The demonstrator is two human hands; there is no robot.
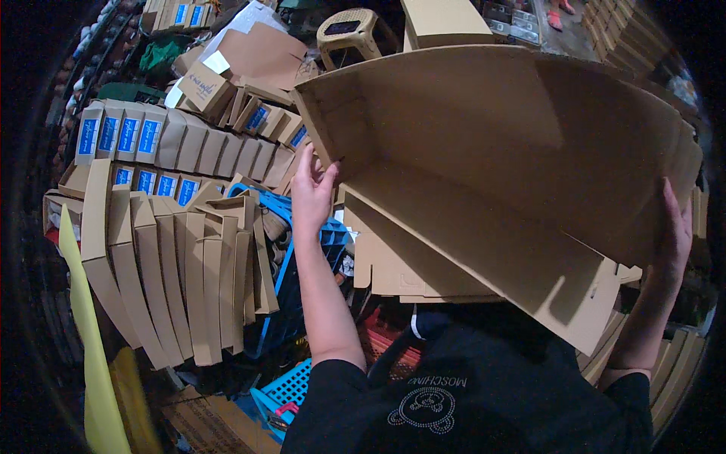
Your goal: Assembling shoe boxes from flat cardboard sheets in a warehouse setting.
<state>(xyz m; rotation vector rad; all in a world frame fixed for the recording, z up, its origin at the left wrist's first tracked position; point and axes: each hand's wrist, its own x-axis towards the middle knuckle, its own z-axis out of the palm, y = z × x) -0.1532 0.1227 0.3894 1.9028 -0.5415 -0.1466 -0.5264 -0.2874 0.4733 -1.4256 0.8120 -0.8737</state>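
Note:
A large brown cardboard box (461, 121), partly folded up, is held tilted in front of me. Its left end wall stands up, while the right end of its lower panel lies open. My left hand (314, 189) grips the left end, thumb and fingers closed about the edge. At the other end, my right hand (671, 231) presses round the right side, its fingers partly hidden by the cardboard. Beneath the box lie flat cardboard pieces (397, 261) with cut slots.
Left of me stand rows of narrow cardboard boxes (174, 265), some behind with blue labels (149, 137). A blue crate (276, 303) sits beside them, near a light-blue basket (291, 390) and a red basket (393, 348). A beige stool (355, 30) stands at the back with a phone on it.

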